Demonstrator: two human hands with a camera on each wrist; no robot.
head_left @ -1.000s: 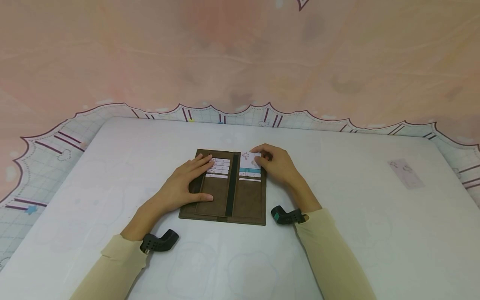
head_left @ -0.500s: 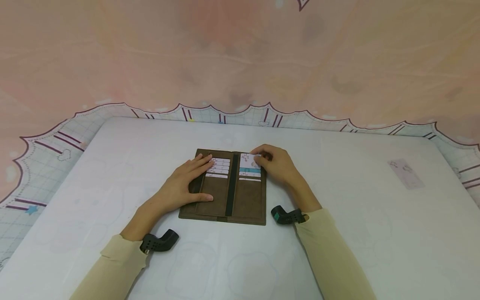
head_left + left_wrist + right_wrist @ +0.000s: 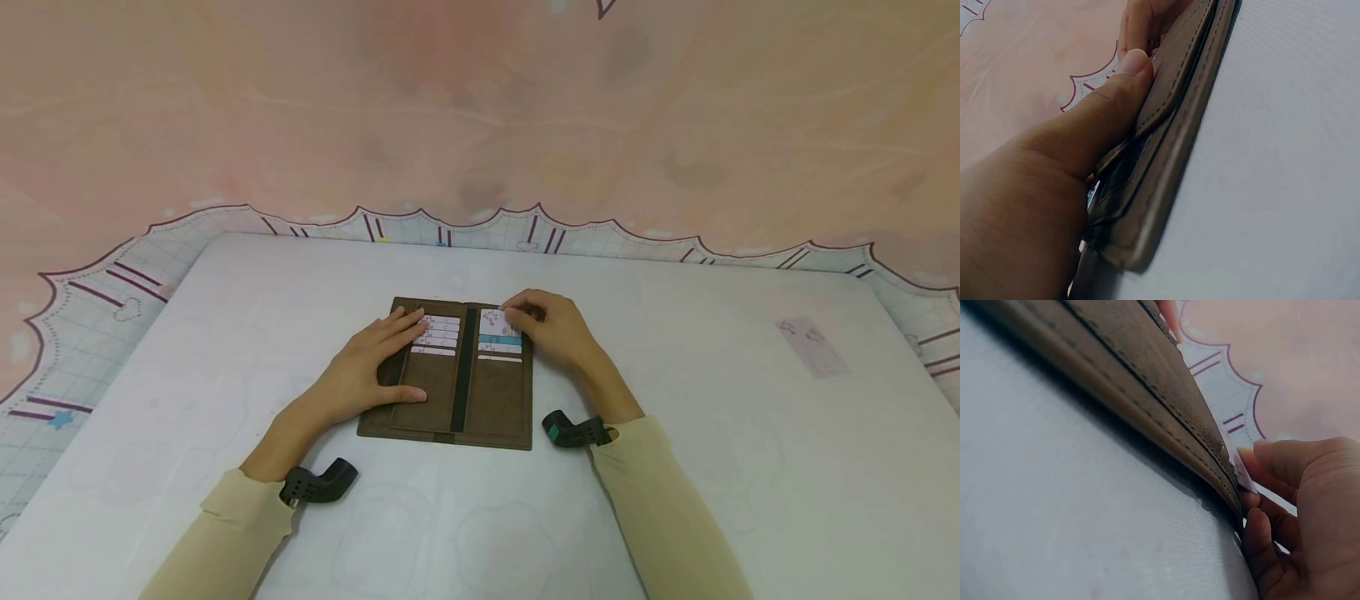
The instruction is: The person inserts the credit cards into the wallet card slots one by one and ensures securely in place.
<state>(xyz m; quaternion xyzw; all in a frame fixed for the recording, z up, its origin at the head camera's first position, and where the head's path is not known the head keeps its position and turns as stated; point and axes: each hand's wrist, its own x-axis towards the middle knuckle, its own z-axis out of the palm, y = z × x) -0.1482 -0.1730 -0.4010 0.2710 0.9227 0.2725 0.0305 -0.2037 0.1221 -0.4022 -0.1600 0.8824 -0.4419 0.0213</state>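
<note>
Head view: brown wallet lay open flat on the white table, about mid-table. Left hand rested flat on the wallet's left half, fingers straight, fingertips at the stacked cards in the left slots, thumb on the lower panel. Right hand sat at the wallet's upper right corner, fingers curled, pinching a white patterned card that was partly in the top right slot. A teal card showed in the slot just below it. A pale card lay on the table well apart to the right of the wallet. Pink patterned cloth hung behind the table.

Left wrist view: left hand lay on the wallet, thumb pressed flat on the stitched flap; the wallet's edge rested on the table.

Right wrist view: right hand was at the wallet's corner, thumb and fingers clamped on the white card sticking out of the wallet's edge; table below.
</note>
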